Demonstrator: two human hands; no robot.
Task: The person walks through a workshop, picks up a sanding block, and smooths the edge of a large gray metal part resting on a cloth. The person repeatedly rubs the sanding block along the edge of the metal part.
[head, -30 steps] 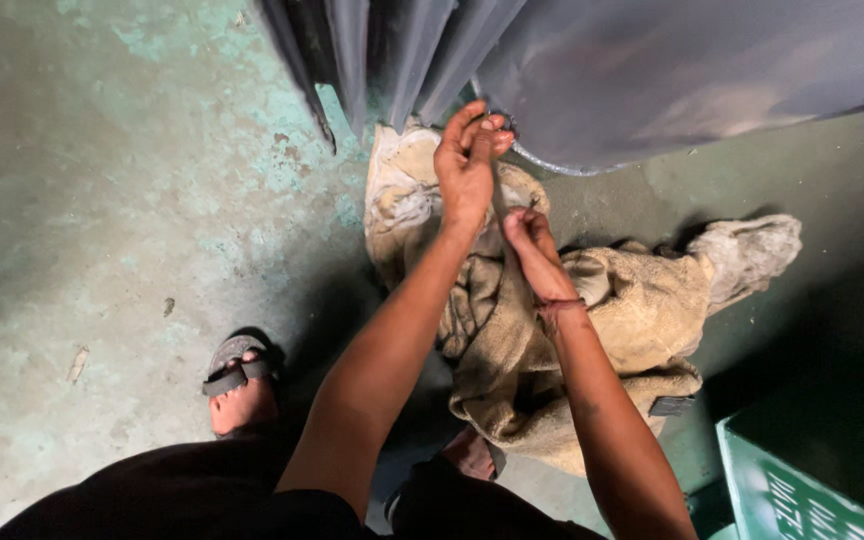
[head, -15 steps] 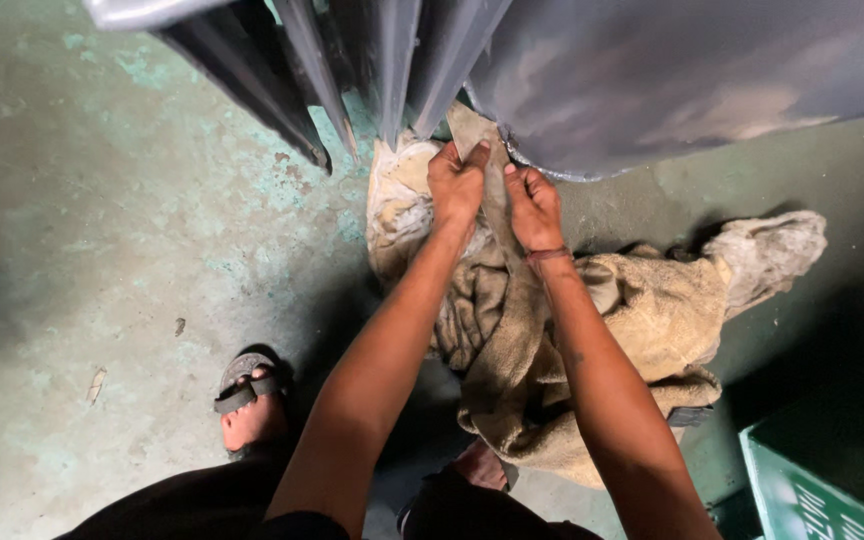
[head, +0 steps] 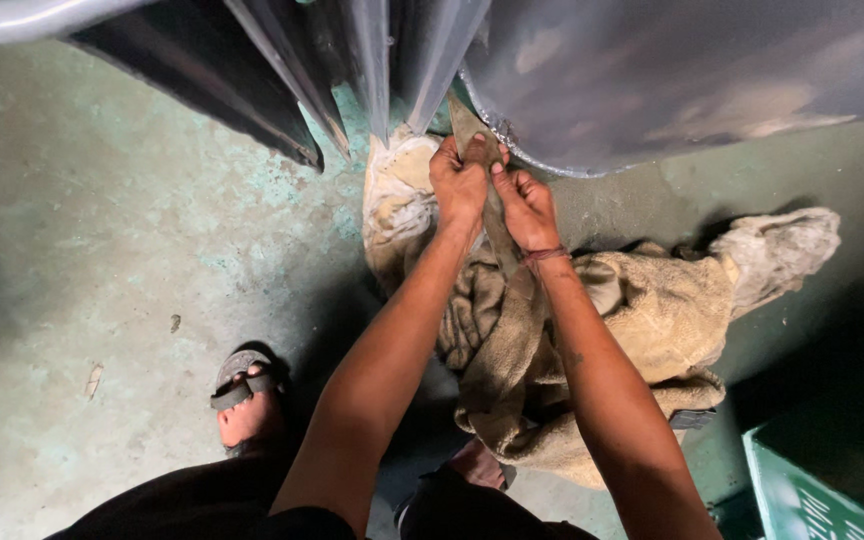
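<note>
Head view shows both hands pressed together at the lower edge of a large grey metal drum (head: 692, 80), the left hand (head: 460, 182) and the right hand (head: 524, 205) each closed tight around a narrow brown cloth strip (head: 470, 130) that runs up into the gap between the drum and slanted metal bars (head: 372, 60). Below the wrists a heap of tan burlap sacking (head: 652, 310) lies crumpled on the greenish concrete floor (head: 102, 230). A sandalled foot (head: 242, 400) stands to the left, and a green crate (head: 802, 490) sits at the lower right corner.
</note>
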